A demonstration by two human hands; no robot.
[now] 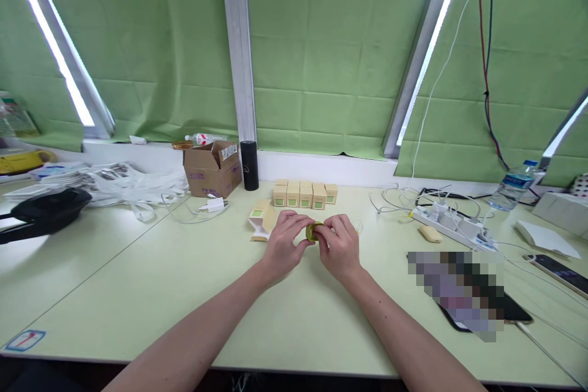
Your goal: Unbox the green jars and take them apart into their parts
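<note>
Above the middle of the table, my left hand (288, 241) and my right hand (339, 246) meet around a small round yellow-green object (311, 232). Fingers of both hands are closed on it, and they cover much of it, so its exact kind does not show. Just left of my left hand lies an opened small cardboard box (261, 220) with a green label, its flaps spread. Beyond my hands stand several small cream boxes (293, 195) with green labels, close together in a row. Something small and clear lies partly hidden beside my right hand.
At the back left stand an open brown carton (209, 177) and a black tumbler (249, 165). White strips (133, 187) are heaped farther left. A power strip (452, 226) with tangled cables, a water bottle (513, 187) and a phone (563, 272) lie to the right.
</note>
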